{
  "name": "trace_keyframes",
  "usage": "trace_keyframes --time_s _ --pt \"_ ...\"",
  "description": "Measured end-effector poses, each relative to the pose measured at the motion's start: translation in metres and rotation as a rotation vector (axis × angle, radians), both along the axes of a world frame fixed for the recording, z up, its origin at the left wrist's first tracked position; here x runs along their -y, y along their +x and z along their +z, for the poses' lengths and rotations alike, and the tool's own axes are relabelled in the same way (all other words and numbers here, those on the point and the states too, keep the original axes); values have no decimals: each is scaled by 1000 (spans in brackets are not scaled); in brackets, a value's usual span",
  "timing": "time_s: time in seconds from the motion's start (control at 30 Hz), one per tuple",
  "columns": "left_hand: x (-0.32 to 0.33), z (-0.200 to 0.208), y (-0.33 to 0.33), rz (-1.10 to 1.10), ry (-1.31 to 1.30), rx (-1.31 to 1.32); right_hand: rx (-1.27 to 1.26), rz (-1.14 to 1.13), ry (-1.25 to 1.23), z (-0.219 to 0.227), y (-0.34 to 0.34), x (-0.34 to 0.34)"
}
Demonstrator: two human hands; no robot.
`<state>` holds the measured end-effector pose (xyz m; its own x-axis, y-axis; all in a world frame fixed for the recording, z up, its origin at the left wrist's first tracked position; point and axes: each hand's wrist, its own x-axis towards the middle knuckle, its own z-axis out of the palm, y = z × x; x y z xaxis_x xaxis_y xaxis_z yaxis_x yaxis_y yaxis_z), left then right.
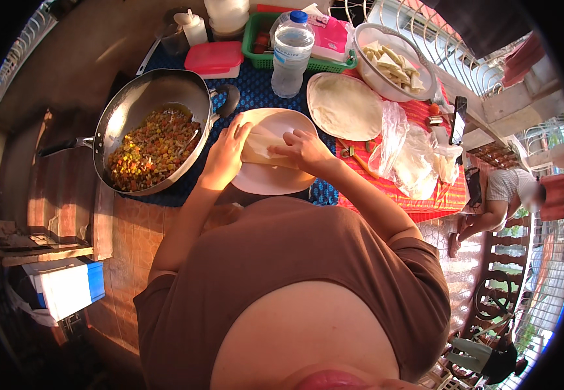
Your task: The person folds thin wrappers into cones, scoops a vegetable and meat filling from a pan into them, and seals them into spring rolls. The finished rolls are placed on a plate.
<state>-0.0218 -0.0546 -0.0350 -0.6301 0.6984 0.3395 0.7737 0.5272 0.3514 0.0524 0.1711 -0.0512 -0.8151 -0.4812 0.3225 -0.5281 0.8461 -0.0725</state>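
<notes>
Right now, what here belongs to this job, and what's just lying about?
Likely the job's: pale sheet; plate; chopped mix; pan; round sheet; bowl of pale pieces.

Apparently lying about: water bottle; red-lidded box; phone; green basket.

Left hand: is touching the pale wrapper at its 9 o'clock side.
Right hand: is resting bent fingers on the wrapper's 3 o'clock side.
Plate: is lying beneath the wrapper.
Pan: is sitting at the plate's 9 o'clock, holding diced, multicoloured filling.
Bottle: is standing blue-capped near 12 o'clock.
Round pale sheet: is lying flat at 2 o'clock.
Bowl: is holding folded pieces farther out at 2 o'clock.
Plastic bags: are lying crumpled at 3 o'clock.
</notes>
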Motion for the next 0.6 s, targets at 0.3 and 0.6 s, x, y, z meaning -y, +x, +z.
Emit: trace_keyframes --time_s 0.3,0.6 --pt "2 -17 -21 -130 -135 -369 35 -28 -80 11 5 -3" --pt "-1 -32 -24 -119 -231 -434 13 -21 -123 2 13 -21"
